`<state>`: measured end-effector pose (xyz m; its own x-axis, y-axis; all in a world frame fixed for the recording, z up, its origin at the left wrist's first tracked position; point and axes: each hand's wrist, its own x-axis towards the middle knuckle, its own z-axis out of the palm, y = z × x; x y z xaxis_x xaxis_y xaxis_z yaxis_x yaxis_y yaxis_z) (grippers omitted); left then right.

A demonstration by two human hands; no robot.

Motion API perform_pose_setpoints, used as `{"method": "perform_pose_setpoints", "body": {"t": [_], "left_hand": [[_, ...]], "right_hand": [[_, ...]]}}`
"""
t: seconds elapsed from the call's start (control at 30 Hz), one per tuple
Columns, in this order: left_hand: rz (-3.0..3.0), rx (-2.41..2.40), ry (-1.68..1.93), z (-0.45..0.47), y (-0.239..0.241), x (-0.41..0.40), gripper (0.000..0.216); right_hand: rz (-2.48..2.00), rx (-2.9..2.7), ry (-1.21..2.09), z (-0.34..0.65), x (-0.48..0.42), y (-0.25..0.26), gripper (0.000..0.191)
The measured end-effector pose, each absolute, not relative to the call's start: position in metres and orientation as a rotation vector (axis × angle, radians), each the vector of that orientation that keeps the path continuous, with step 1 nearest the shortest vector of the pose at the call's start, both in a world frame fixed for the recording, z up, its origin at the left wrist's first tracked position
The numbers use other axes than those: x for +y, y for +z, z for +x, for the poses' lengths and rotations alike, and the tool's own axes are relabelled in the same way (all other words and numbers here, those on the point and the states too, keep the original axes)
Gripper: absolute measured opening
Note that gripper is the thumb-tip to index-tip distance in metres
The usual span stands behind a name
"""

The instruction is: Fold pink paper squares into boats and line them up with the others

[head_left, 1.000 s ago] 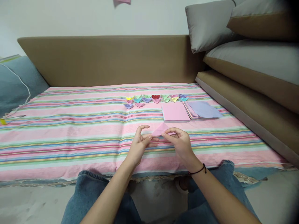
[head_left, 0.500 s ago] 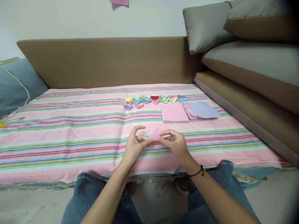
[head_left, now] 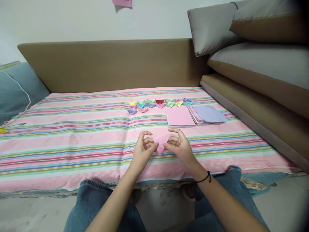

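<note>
A small folded piece of pink paper [head_left: 161,144] is held just above the striped cloth, one corner pointing down toward me. My left hand [head_left: 144,146] pinches its left side between thumb and fingers, the index finger curled above. On the right side, my right hand [head_left: 180,145] grips it the same way, thumb in front. Beyond the hands lie several folded paper boats [head_left: 160,103] in different colours, set in rows. To their right is a stack of square pink paper [head_left: 180,116], with a fanned pile of sheets topped by a lilac one [head_left: 210,113] beside it.
The striped cloth [head_left: 72,135] covers the seat up to a brown backrest [head_left: 108,66]. Grey and brown cushions [head_left: 260,64] are piled along the right. At the left are a blue cushion [head_left: 21,85], a white cord and a small yellow-ended item [head_left: 3,130].
The pink paper has turned over: its point, which faced away, now faces down toward me. My right index finger has lifted off it and curls above.
</note>
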<state>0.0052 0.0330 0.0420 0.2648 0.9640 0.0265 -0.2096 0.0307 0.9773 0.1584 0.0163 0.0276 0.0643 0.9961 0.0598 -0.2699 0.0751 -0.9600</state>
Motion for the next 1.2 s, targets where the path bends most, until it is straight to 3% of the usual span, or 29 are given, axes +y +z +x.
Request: {"method": "perform_pose_setpoints", "body": {"t": [0.27,0.57,0.73,0.9,1.2], "left_hand": [[1.161,0.899,0.917,0.005,0.044,0.032,0.029],[1.18,1.008,1.116,0.006,0.034,0.033,0.025],[1.612,1.298,1.417,0.01,0.031,0.029,0.02],[2.094,1.362,1.301,0.011,0.032,0.024,0.002],[1.948,1.181,1.198,0.016,0.027,0.023,0.015]], "right_hand": [[-1.01,-0.927,1.22,0.162,0.016,0.032,0.053],[-0.976,-0.962,1.368,0.158,0.016,0.032,0.034],[-1.0,-0.949,1.319,0.154,0.016,0.027,0.029],[-1.026,-0.906,1.242,0.15,0.017,0.024,0.025],[-1.006,-0.949,1.186,0.149,0.018,0.021,0.019]]}}
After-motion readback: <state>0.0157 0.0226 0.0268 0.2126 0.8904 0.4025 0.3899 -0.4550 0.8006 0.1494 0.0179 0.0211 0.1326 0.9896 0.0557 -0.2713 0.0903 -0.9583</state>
